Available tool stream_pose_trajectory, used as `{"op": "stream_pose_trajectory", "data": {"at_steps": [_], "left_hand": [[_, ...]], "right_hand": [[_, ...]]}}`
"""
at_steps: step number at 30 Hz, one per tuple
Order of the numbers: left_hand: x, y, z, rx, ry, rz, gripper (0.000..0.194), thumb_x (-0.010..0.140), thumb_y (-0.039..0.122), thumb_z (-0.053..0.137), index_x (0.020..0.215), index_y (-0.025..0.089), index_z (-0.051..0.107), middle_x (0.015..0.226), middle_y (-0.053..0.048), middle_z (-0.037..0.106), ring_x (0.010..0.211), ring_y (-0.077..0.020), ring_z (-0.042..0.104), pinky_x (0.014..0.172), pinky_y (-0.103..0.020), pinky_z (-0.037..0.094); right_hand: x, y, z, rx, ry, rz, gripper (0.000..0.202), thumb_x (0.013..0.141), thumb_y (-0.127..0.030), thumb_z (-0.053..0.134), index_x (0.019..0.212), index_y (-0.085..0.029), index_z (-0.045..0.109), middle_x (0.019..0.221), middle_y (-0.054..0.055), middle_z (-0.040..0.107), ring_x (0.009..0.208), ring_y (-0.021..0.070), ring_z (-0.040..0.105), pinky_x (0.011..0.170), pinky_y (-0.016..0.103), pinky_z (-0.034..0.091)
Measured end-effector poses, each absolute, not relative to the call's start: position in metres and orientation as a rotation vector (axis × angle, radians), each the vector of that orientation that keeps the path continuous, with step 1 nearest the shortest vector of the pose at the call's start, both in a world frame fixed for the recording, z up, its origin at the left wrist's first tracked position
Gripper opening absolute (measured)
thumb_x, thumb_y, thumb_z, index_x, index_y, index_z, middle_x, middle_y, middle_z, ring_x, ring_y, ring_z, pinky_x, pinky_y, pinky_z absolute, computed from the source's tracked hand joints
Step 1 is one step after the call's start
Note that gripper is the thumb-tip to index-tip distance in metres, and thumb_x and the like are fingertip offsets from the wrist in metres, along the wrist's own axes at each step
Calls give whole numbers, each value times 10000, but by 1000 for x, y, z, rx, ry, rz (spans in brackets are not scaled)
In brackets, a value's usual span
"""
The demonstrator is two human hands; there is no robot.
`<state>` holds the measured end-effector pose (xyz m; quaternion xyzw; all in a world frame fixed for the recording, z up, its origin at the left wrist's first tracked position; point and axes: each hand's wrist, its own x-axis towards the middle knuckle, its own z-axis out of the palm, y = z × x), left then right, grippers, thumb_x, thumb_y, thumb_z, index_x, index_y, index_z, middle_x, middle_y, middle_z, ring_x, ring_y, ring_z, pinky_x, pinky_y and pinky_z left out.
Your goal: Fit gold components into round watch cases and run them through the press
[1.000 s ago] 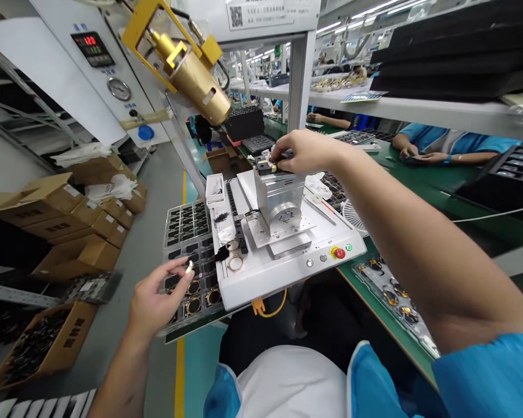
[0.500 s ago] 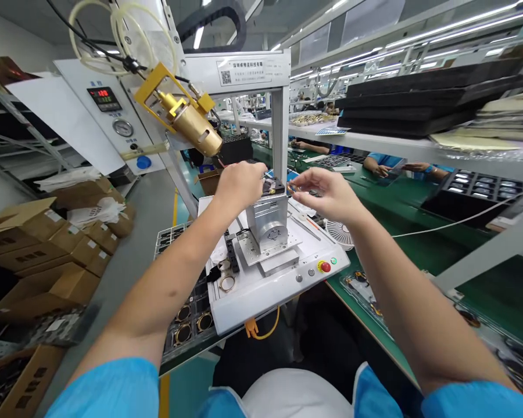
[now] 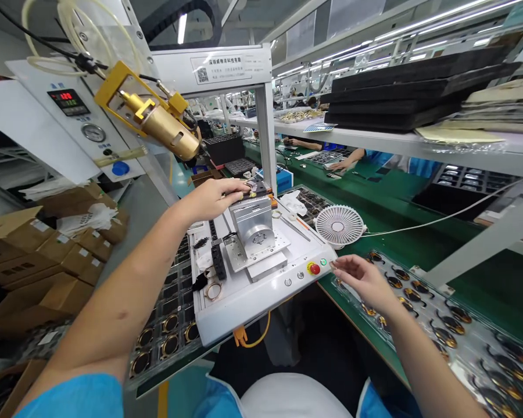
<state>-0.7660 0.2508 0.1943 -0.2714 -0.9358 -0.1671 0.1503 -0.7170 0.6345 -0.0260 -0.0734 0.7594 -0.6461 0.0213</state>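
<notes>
Right hand (image 3: 368, 282) dropped lower right; left hand (image 3: 211, 201) seemingly adjusts central fixture (image 3: 251, 225) — can't tell if either pinches. Next needs careful alignment.

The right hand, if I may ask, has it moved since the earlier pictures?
Yes: the right hand has moved from the metal fixture, rightward and nearer the camera, to beside the green button.

The metal block (image 3: 253, 223) is silver, the cylinder (image 3: 168, 130) gold.
</notes>
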Motion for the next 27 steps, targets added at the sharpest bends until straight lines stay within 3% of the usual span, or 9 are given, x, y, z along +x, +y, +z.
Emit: {"op": "stream_pose_trajectory", "data": {"at_steps": [3,7,11,14,19,22,24,27], "left_hand": [[-772,244,184,-815,-2678,-560,486,996,589,517,1264,248,738,1450,-85,669,1417,-293,568,1217,-484,416],[-780,236,175,-938,-2640,-681,542,919,633,637,1242,209,735,1456,-134,657,1427,-309,558,1226,-494,404],[-777,237,163,-943,-2576,-554,647,862,638,706,1330,193,661,1525,-171,587,1485,-331,484,1245,-532,359],[-773,240,163,-909,-2618,-500,724,860,693,668,1383,197,611,1571,-174,537,1526,-341,421,1253,-559,330],[-749,242,163,-831,-2511,-604,692,887,747,589,1349,235,647,1490,-145,619,1506,-365,442,1236,-630,324],[-711,255,124,-860,-2124,-824,522,927,655,615,1283,281,688,1390,-115,685,1409,-337,558,1214,-614,389],[-679,272,79,-916,-1966,-1048,353,938,535,672,1188,292,731,1242,-95,751,1258,-296,671,1136,-548,510],[-638,308,-3,-709,-2270,-1459,242,939,366,713,1155,265,755,1149,-114,788,1112,-269,752,993,-448,626]], "right_hand": [[-716,635,-49,-155,2369,-1947,559,683,-674,854,943,-207,690,1053,155,771,972,338,739,912,510,604],[-717,633,-64,-176,2342,-1964,506,711,-622,836,955,-213,665,1041,143,761,981,327,735,927,486,594],[-719,627,-78,-202,2423,-1856,605,763,-490,765,1270,-199,608,991,90,731,861,256,720,851,431,597],[-718,620,-89,-301,2587,-1522,773,825,-367,678,1536,-192,431,964,54,720,744,221,684,804,407,571],[-709,606,-99,-375,2772,-1114,850,906,-287,594,1660,-158,221,999,92,744,800,267,694,799,399,524],[-707,603,-102,-380,2819,-1066,842,928,-282,572,1667,-165,185,1040,102,743,837,273,700,791,383,513],[-709,604,-101,-386,2845,-1079,824,923,-263,580,1653,-148,216,1039,104,741,862,273,697,794,379,511],[-709,610,-92,-382,2832,-1114,762,886,-234,640,1589,-136,362,962,82,745,827,262,690,792,385,521]]}}
